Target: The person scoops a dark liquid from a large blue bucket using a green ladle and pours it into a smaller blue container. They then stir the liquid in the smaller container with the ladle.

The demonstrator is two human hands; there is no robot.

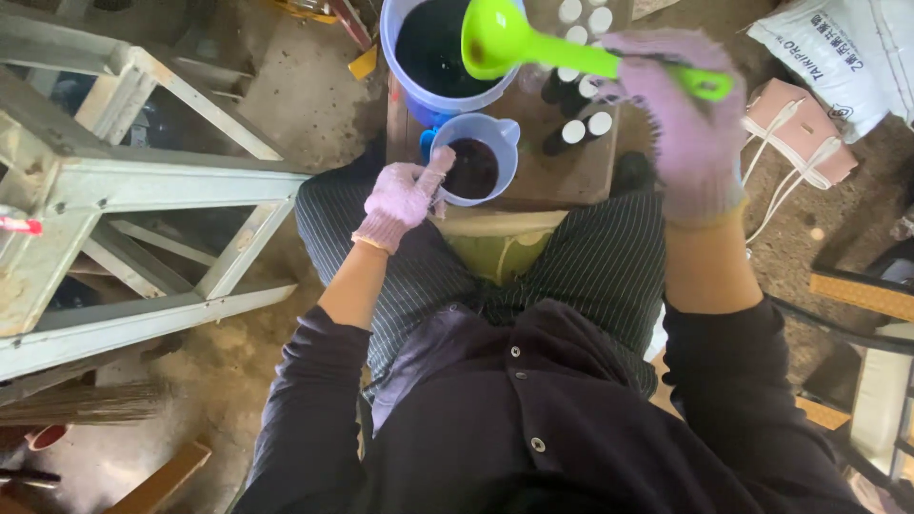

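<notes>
My right hand (684, 119), in a pale purple glove, grips the handle of a bright green ladle (505, 40). The ladle's bowl hangs over a blue bucket (405, 81) filled with dark liquid. My left hand (405, 195), also gloved, holds the handle side of a pale blue jug (495, 143) that contains dark liquid. The jug stands on a small wooden table (562, 176) just in front of the bucket. Several small dark bottles with white caps (579, 128) lie on the table to the right of the jug.
A grey metal frame (124, 190) stands to the left. A white printed sack (838, 57) and a pink bag with white cords (804, 128) lie on the dirt floor at the right. A broom (76, 405) lies at lower left.
</notes>
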